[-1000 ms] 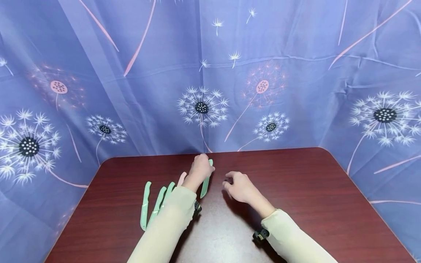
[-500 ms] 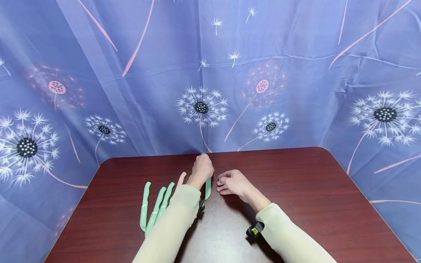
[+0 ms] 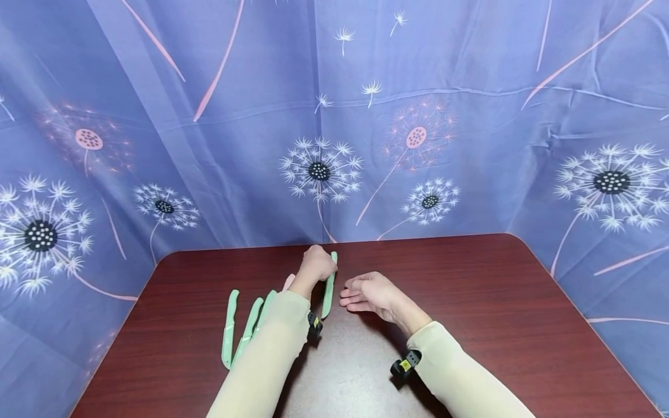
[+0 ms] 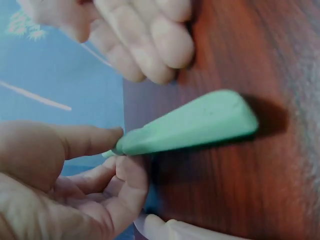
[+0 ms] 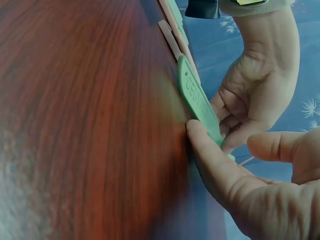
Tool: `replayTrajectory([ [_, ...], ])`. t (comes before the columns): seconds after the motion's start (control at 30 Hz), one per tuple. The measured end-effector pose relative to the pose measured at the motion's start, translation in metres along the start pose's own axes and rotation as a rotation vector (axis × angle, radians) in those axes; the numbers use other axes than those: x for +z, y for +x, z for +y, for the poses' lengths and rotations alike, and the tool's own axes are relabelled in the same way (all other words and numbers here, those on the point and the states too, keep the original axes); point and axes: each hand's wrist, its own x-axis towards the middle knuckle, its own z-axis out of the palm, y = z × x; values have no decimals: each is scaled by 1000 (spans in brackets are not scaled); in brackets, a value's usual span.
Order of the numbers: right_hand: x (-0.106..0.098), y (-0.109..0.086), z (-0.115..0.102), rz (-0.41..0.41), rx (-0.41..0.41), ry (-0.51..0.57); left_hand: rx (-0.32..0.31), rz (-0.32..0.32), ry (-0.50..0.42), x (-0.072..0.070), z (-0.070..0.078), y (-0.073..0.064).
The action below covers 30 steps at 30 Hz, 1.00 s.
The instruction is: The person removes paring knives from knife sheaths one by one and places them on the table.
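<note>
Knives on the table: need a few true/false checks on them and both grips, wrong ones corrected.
1. The left grip pinches a green knife. True.
2. The right grip is clenched round a pink knife. False: the right grip holds nothing, and the pink knife lies left of the held green knife.
3. Three other green knives lie farther left. True.
4. The curtain is plain white. False: the curtain is blue with dandelions.
</note>
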Motion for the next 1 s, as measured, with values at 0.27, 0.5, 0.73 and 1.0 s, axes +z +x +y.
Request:
replayTrajectory([
  [0.27,0,1,2,-86,19,44,-85,-162,-545,-4,-10,-2],
  [0.5,-1,0,4,-107,20,43,-88,-228,-736,-4,-14,-4],
  [0.73,-6,-2,7,-80,-5,42,-93,-184,-830,-7,-14,-9],
  [1.0,-10,-5,4,-33,-38,41,-58,-103,-932,-7,-14,-18],
])
